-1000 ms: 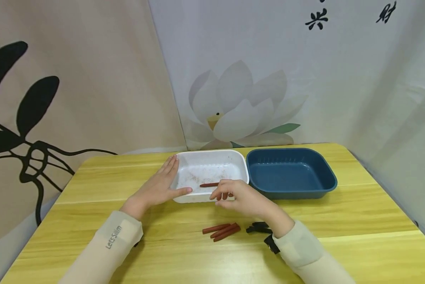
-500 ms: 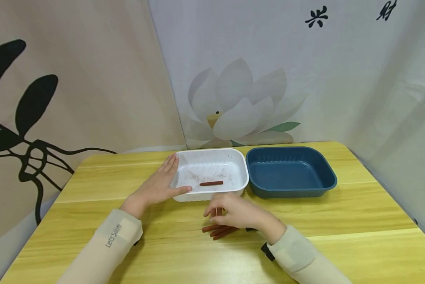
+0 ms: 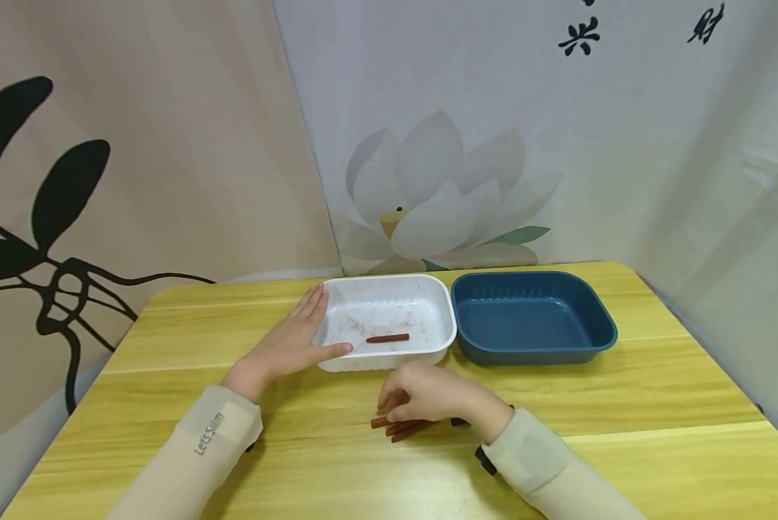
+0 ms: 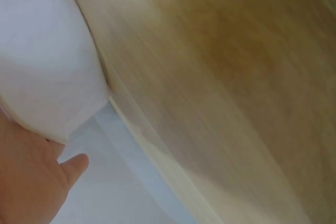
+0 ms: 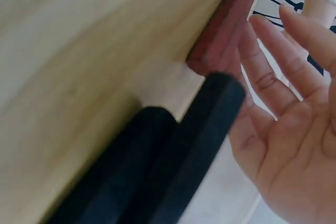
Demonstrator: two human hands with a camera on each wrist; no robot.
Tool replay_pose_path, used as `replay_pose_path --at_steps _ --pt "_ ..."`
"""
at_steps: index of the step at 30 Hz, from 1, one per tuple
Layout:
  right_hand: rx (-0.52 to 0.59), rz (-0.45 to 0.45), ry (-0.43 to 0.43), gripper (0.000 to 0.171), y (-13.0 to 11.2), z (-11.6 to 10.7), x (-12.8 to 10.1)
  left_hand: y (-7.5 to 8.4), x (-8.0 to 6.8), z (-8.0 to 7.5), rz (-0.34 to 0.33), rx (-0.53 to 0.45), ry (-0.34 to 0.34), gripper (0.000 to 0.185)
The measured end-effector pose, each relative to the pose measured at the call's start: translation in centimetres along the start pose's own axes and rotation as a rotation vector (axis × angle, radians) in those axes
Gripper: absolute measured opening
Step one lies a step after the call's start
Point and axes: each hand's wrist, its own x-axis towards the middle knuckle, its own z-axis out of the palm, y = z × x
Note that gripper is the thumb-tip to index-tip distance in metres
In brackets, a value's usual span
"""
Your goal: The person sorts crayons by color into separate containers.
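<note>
**2 hands at the white tray and the red sticks**

Left hand (image 3: 289,345) laid flat against the left wall of the white tray (image 3: 443,312), fingers (image 3: 313,300) straight and together along the tray's side, thumb stretched along its near rim; nothing gripped. In the left wrist view, only the thumb and the heel of that hand seen, beside a pale rounded corner of the tray, with counter wood beyond.

Right hand (image 3: 428,394) lowered onto the counter (image 3: 623,404) just in front of the tray, knuckles up, fingers curled down over a small bunch of red sticks (image 3: 402,427). Fingertips touching the sticks; whether any stick was actually pinched could not be told from the head view. About 3 stick ends seen poking out under the hand toward the near side. In the right wrist view, fingers (image 5: 273,85) seen loosely bent and spread narrow beside the end of 1 red stick (image 5: 226,24), not plainly closed round it; black bars of the wrist mount blurred in the foreground.

1 more red stick (image 3: 387,338) lying crosswise on the floor of the white tray, amid reddish crumbs, well apart from the right hand.

Dark blue tray (image 3: 597,318) set just right of the white one, the 2 rims nearly touching. Pale sleeves on both forearms, lettering on the left one. Printed cloth with a lotus flower hung behind the counter.
</note>
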Motion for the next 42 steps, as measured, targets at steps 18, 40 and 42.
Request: replay_pose_path --at_steps 18,40,42 --pt "-0.028 0.079 -0.091 0.009 -0.4 0.5 1.3 -0.1 0.1 0.1 0.011 -0.012 0.010 0.112" --pt "0.022 0.028 -0.069 0.009 -0.5 0.7 1.0 -0.1 0.0 0.1 0.008 -0.021 0.012 0.113" --pt "0.013 0.014 -0.062 0.008 -0.5 0.7 1.0 -0.1 -0.1 0.1 0.007 -0.021 0.012 0.113"
